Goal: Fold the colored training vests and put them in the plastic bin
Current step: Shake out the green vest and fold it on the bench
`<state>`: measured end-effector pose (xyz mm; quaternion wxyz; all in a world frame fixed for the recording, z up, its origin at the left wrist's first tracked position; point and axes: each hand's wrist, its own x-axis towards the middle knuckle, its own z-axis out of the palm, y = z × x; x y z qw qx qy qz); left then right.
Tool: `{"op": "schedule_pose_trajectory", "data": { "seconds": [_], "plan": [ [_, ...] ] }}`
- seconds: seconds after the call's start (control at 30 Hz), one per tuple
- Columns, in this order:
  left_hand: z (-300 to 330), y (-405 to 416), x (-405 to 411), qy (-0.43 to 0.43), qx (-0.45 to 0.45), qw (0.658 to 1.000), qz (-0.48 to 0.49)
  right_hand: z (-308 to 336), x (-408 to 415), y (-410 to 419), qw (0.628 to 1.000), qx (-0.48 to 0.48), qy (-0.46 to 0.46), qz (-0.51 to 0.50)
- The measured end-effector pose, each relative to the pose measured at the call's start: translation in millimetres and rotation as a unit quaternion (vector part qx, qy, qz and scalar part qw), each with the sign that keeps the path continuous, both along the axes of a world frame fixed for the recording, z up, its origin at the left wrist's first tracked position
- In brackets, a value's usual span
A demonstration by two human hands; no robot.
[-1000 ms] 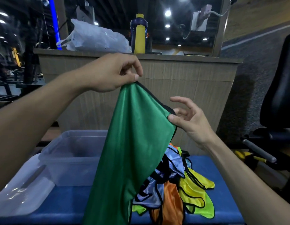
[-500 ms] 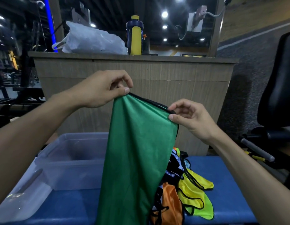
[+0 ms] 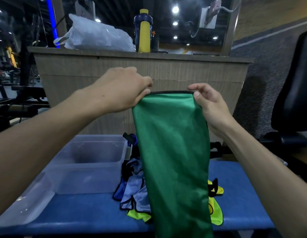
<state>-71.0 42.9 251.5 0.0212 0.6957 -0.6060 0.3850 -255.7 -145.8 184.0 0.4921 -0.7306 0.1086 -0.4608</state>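
Both hands, left (image 3: 121, 90) and right (image 3: 209, 103), pinch the green vest's (image 3: 173, 152) top edge, each grip closed on it.

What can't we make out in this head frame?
- Green vest: lower end cut off by the bottom edge.
- Vest pile: middle hidden behind the green vest; count unclear.
- Plastic bin: floor blurred through cloudy walls.
- Left hand: fingertips hidden behind its own knuckles.
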Motion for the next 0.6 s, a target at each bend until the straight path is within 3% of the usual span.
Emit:
{"op": "schedule_pose_trajectory", "data": {
  "seconds": [0.1,0.47,0.6],
  "plan": [
    [5.8,-4.7,-4.0,-0.059,-0.015,0.998,-0.008,11.3,-2.5,1.4,1.000,-0.018,-0.009,-0.014],
    [40.3,7.8,-25.0,-0.083,-0.047,0.995,-0.022,30.1,-38.7,-9.4,0.995,-0.068,0.028,0.067],
    [48.5,10.8,-37.3,0.027,-0.039,0.995,-0.086,23.4,-54.6,-10.5,0.988,-0.062,0.071,0.119]
  ]
}}
